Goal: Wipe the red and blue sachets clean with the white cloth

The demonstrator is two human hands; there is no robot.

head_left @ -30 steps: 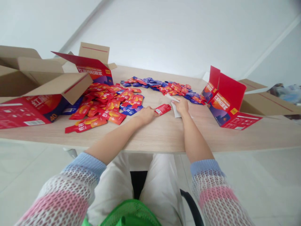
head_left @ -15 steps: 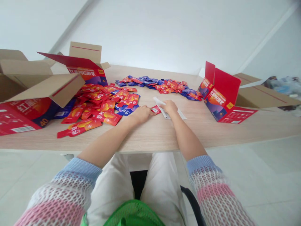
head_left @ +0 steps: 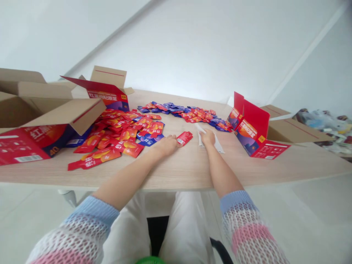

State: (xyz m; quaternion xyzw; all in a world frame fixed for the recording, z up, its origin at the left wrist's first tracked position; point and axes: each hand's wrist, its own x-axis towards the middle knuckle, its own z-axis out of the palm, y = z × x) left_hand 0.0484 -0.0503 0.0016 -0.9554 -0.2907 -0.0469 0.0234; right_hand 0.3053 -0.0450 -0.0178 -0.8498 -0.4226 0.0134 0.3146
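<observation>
My left hand [head_left: 168, 145] is closed in a pinch on the near end of a small red sachet [head_left: 185, 138], which lies flat on the table. To its right, my right hand [head_left: 208, 138] grips a folded white cloth [head_left: 218, 145], whose ends stick out beyond and beside the fingers. The cloth is apart from the sachet. Just left of my left hand lies a heap of red sachets [head_left: 128, 146], with a few purple-blue sachets [head_left: 149, 140] at its right edge.
Two opened red cartons stand at the left, one near [head_left: 27, 146] and one farther back [head_left: 108, 97]. Another open red carton [head_left: 249, 134] stands at the right. A row of purple and red sachets [head_left: 176, 109] lies along the back. Plastic-wrapped items [head_left: 330, 124] lie at far right.
My right hand and the cloth have moved right, off the red sachet, which now shows almost whole. My left hand still holds the sachet's end. The camera view has shifted slightly.
</observation>
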